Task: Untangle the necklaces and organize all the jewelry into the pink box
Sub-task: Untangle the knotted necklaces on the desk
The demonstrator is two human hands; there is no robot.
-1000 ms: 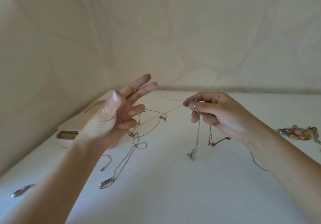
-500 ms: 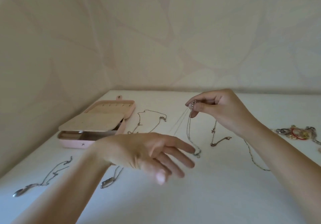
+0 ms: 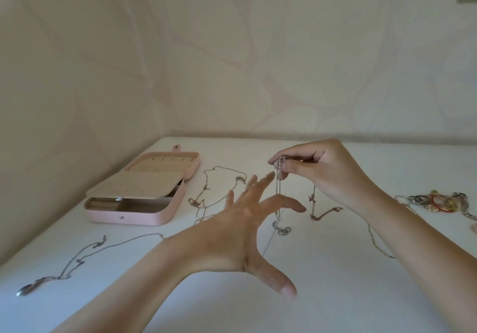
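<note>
the right hand (image 3: 325, 175) is raised above the surface (image 3: 335, 294). its fingers (image 3: 296, 168) are curled and pinch the top of the held necklace (image 3: 278, 193). held high, the chain hangs straight, so crossings and knots show. its lower end rests on the surface at the pendant (image 3: 282, 230). a second chain (image 3: 324, 212) drops below the same hand; whether it is gripped cannot be told.

the left hand (image 3: 240, 232) holds nothing. its fingers (image 3: 260, 184) are straight and spread just beside the hanging chain, probably to catch a strand and draw it apart.

the pink box (image 3: 129, 217) stands open at the left rear, well apart from both hands, its compartments exposed for loading. no jewelry is visible inside it.

a middle necklace (image 3: 206, 187) lies on the surface between the box and the hands. a front necklace (image 3: 80, 261) lies near the left front. a jewelry heap (image 3: 438, 202) lies at the far right.

judgement: untangling is in progress and boxing has not begun. a fine chain may tighten its knot if pulled hard.
</note>
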